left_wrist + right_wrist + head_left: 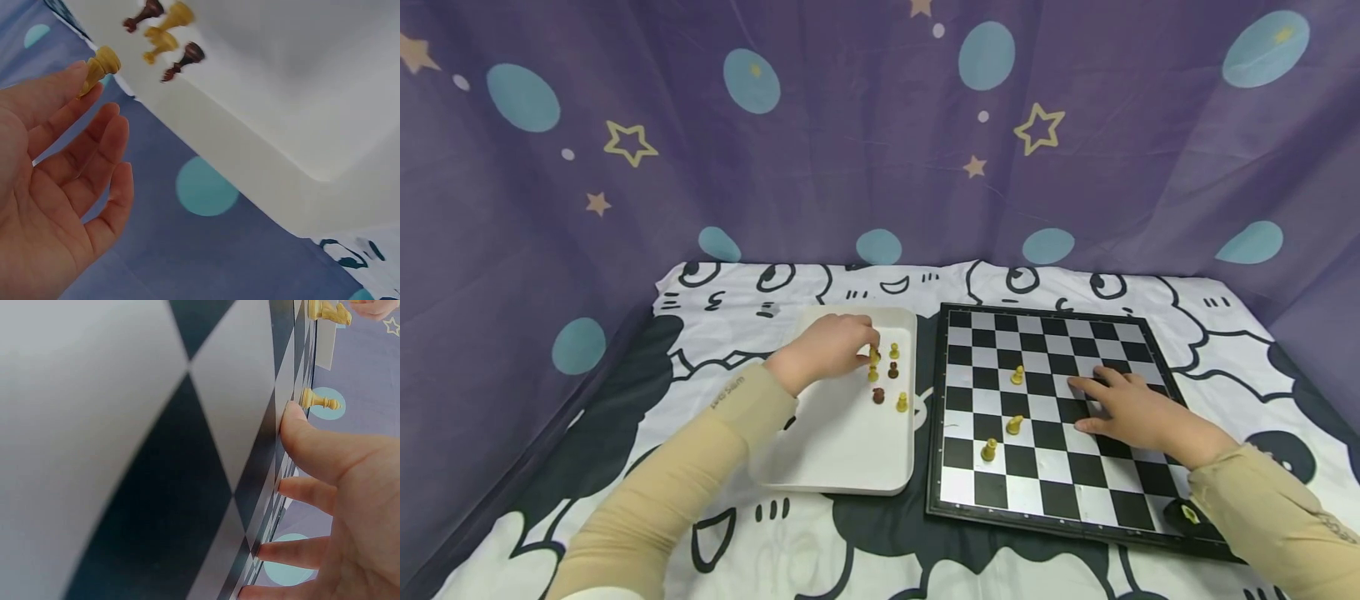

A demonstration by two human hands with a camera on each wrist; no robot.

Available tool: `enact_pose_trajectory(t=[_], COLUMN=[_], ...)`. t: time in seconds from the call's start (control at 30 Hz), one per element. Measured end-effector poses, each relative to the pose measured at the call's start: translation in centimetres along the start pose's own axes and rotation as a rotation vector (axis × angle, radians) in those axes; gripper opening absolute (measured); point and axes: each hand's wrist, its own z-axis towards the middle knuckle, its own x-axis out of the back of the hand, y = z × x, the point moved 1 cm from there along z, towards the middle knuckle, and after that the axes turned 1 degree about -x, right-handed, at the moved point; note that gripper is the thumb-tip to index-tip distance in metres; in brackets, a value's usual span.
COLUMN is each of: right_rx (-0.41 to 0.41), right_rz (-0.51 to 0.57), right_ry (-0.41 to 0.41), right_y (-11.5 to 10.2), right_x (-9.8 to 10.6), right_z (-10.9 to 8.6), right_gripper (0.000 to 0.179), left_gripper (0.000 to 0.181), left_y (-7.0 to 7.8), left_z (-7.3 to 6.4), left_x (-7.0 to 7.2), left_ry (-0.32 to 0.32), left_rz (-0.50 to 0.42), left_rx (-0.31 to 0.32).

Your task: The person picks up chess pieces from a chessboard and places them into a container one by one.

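My left hand (833,346) is over the white tray (820,467), pinching a yellow chess piece (103,65) between thumb and forefinger; its top is hidden by the fingers. The other fingers are loosely bent in the left wrist view. Beside this hand, several yellow and dark brown pieces stand in the tray, among them a dark brown one (878,396) and a yellow one (902,402). My right hand (1131,408) rests with spread fingertips on the chessboard (1052,467). A yellow pawn (322,400) and a yellow knight (334,311) stand on the board beyond its thumb.
Another yellow piece (989,450) stands near the board's left front corner. A round dark object with a yellow mark (1187,515) lies at the right front corner, partly behind the sleeve. A patterned cloth (775,550) covers the table, with a purple curtain (865,183) behind.
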Motion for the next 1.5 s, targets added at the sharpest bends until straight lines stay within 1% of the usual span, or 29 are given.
enact_pose_trajectory(t=[0.2, 0.43, 0.73, 0.87, 1.1, 1.27, 1.5], right_rx=[-0.005, -0.01, -0.007, -0.006, -0.01, -0.005, -0.014], right_rz=[0.004, 0.013, 0.004, 0.002, -0.006, -0.008, -0.001], right_ry=[-0.013, -0.029, -0.023, -0.018, -0.004, 0.003, -0.015], right_y=[0.0, 0.0, 0.0, 0.1, 0.0, 0.0, 0.1], right_x=[0.0, -0.2, -0.1, -0.1, 0.1, 0.2, 0.1], right_z=[0.0, -0.2, 0.0, 0.0, 0.0, 0.0, 0.0], right_gripper=[0.078, 0.078, 0.078, 0.078, 0.077, 0.076, 0.077], left_gripper=[0.014, 0.014, 0.015, 0.014, 0.014, 0.015, 0.017], left_y=[-1.2, -2.3, -3.3, -3.5, -3.5, -3.5, -3.6], left_z=[0.3, 0.8, 1.7, 2.1, 2.5, 2.6, 2.7], left_x=[-0.8, -1.7, -2.7, -3.1, -3.2, -3.2, -3.6], left_ry=[-0.019, -0.106, -0.154, -0.181, -0.18, -0.202, -0.227], left_rz=[0.009, 0.015, 0.025, 0.012, 0.021, 0.023, 0.016], left_rx=[0.042, 0.124, 0.167, 0.182, 0.182, 0.193, 0.21])
